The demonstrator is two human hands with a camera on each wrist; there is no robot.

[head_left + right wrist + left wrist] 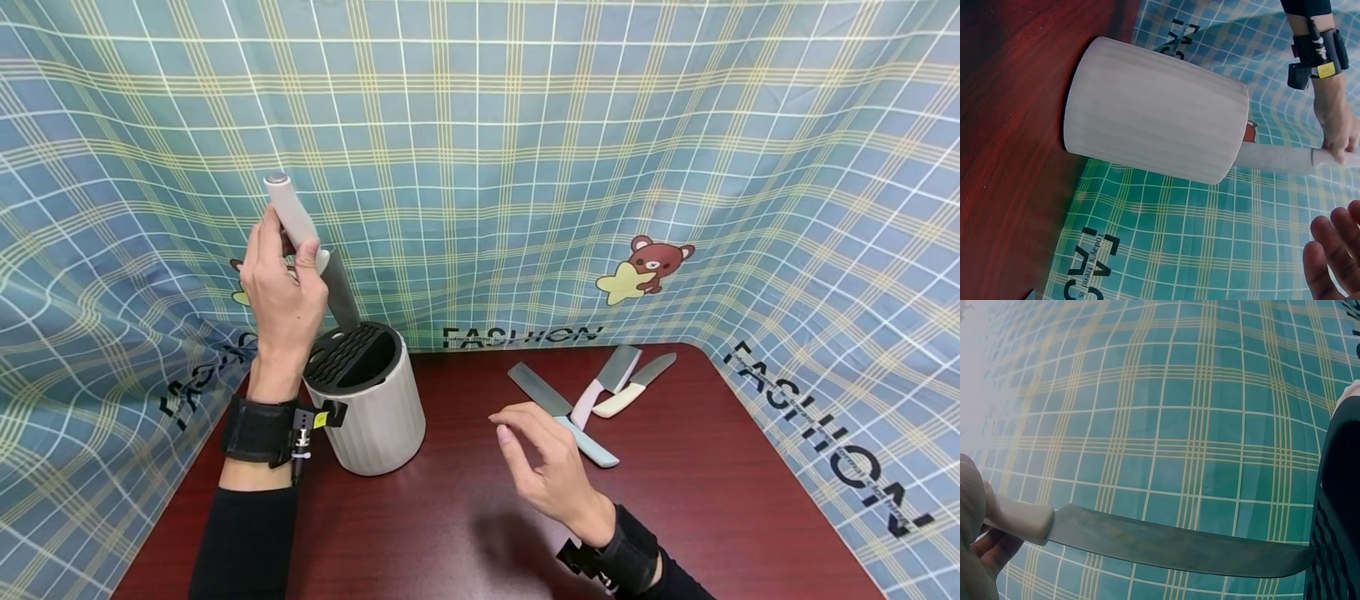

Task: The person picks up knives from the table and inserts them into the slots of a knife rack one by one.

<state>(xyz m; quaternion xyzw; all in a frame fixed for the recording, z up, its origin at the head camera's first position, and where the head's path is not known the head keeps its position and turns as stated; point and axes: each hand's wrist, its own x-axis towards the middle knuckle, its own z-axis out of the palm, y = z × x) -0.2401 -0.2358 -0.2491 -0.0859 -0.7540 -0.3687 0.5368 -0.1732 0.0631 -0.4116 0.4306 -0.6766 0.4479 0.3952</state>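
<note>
One right hand (pixel 551 468) hovers nearest us, low and right of centre, fingers loosely bent around nothing. Just past it, right of centre, three knives lie out on the red-brown table (pixel 427 533), none of them gripped: blue-handled knife (pixel 596 447), pink-handled cleaver (pixel 591 398), then cream-handled knife (pixel 632 392) farthest right. Over to the left of centre we have the pale ribbed holder (pixel 378 425), and we spot no other handle standing in it. Above, upper left, is the live one: the left hand (pixel 285 287) pinches the white-handled knife (pixel 1179 550), tip down at the slotted top; how deep, we can't tell. We judge the work unfinished, one blade at the holder, three outside. Checked cloth (pixel 480 208) hangs behind everything.
</note>
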